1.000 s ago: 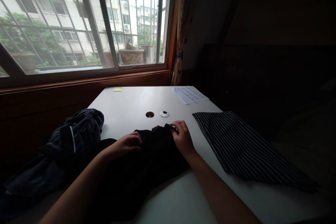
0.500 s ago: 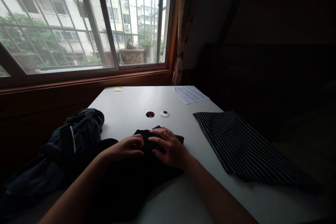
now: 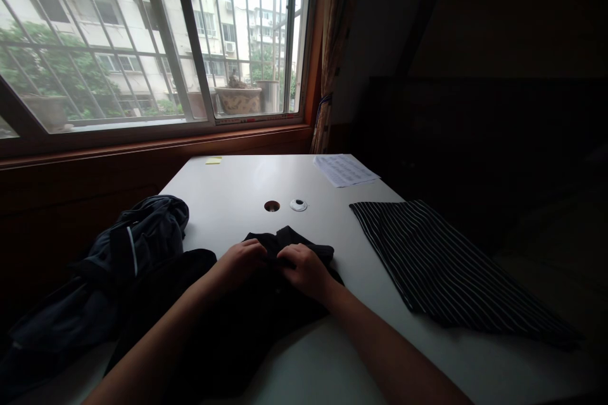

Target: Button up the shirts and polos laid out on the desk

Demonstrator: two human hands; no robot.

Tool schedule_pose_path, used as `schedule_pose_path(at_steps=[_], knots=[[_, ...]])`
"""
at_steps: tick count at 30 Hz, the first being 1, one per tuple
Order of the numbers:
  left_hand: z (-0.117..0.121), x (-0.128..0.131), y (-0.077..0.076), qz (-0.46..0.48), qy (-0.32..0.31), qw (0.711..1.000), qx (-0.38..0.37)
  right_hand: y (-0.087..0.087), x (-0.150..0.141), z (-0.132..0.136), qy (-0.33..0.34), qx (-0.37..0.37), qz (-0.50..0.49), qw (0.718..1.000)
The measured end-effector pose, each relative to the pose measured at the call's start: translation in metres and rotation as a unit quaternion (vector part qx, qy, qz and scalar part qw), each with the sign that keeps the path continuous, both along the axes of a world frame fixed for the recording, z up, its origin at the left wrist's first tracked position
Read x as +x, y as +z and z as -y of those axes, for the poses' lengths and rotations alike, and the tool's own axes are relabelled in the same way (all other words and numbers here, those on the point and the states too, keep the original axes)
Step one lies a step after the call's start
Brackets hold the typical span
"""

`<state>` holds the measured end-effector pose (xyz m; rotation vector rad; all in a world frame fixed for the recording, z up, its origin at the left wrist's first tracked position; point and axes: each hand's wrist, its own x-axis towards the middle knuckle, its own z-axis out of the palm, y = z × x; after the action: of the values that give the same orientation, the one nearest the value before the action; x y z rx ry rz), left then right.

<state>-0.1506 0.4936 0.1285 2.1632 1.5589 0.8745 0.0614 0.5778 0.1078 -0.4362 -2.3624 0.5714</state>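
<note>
A black shirt [image 3: 228,342] lies spread on the white table in front of me, its collar at the far end. My left hand [image 3: 244,259] is closed on the left side of the collar, fingers curled over the cloth. Facing it, my right hand [image 3: 304,269] pinches the collar's right side. The fingertips of both hands are close together near the middle of the neckline. Beneath the hands the cloth is too dark to show detail.
A dark jacket [image 3: 137,247] is heaped at the left. A striped cloth [image 3: 441,266] lies along the right of the white table [image 3: 237,193]. Farther back are a cable hole [image 3: 272,206], its round cover [image 3: 298,205], printed papers [image 3: 346,171] and a yellow note [image 3: 213,160].
My right hand has drawn back toward me, and its spread fingers have closed on the collar. My left hand has curled over the cloth. The collar flaps now stand up more.
</note>
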Motion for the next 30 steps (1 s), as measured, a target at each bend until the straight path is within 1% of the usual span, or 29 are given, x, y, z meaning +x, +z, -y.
schedule_pose_path(at_steps=[4,8,11,15,17,19,21,24,27,28,30], knots=[[0.003,0.004,0.003,-0.067,0.024,0.997,-0.007,0.0,-0.001,0.002,-0.014,-0.012,0.008,1.0],[0.005,0.007,0.003,-0.093,0.043,0.995,-0.008,0.001,-0.002,0.004,-0.036,-0.016,0.023,0.999],[0.004,0.006,0.0,-0.072,0.031,0.997,-0.019,0.001,-0.003,0.005,-0.051,-0.013,0.029,0.998],[0.003,0.002,-0.002,-0.013,-0.009,0.999,-0.039,0.002,-0.004,0.006,-0.063,-0.016,0.025,0.998],[0.002,0.0,-0.001,0.017,-0.02,0.999,-0.047,0.002,-0.004,0.005,-0.067,-0.015,0.019,0.997],[0.003,-0.001,0.003,0.039,-0.019,0.997,-0.064,0.001,-0.003,0.004,-0.07,-0.011,0.011,0.997],[0.005,-0.004,0.008,0.052,-0.014,0.994,-0.099,0.001,-0.002,0.002,-0.075,-0.006,-0.004,0.997],[0.011,-0.012,0.019,0.068,-0.01,0.982,-0.175,0.002,0.002,-0.001,-0.086,0.001,-0.03,0.996],[0.018,-0.02,0.031,0.091,-0.023,0.964,-0.25,0.006,0.008,-0.005,-0.099,0.018,-0.059,0.993],[0.02,-0.022,0.034,0.099,-0.03,0.959,-0.263,0.008,0.01,-0.005,-0.105,0.025,-0.07,0.992],[0.022,-0.025,0.041,0.114,-0.037,0.958,-0.26,0.011,0.014,-0.006,-0.119,0.04,-0.088,0.988]])
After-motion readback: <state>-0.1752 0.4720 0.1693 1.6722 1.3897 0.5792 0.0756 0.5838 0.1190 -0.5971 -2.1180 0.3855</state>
